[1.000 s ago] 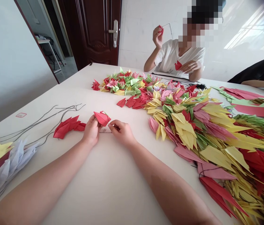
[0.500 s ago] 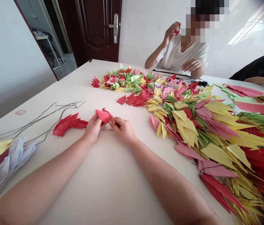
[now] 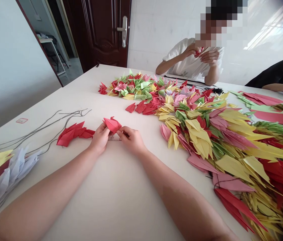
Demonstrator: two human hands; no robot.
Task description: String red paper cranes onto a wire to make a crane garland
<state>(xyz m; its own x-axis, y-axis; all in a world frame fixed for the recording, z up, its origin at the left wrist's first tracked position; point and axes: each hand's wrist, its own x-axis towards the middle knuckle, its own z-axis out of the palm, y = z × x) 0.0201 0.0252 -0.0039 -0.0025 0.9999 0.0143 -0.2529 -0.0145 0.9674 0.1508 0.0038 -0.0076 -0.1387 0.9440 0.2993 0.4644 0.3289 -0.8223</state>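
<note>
My left hand (image 3: 99, 137) pinches a red folded paper piece (image 3: 111, 124) just above the white table (image 3: 116, 194). My right hand (image 3: 130, 139) sits close beside it, fingertips closed on a thin wire end at the piece's base. A string of red folded pieces (image 3: 73, 133) lies on the table just left of my left hand, joined to it by the wire.
Thin grey wires (image 3: 56, 119) lie at the left. A white, yellow and red strung row (image 3: 1, 170) sits at the near left edge. A big heap of coloured folded pieces (image 3: 206, 130) fills the right side. A person (image 3: 194, 60) sits across; another arm (image 3: 279, 86) rests far right.
My hands stayed almost still with the red piece. The person across lowered the raised hand and brought both hands together near the chest.
</note>
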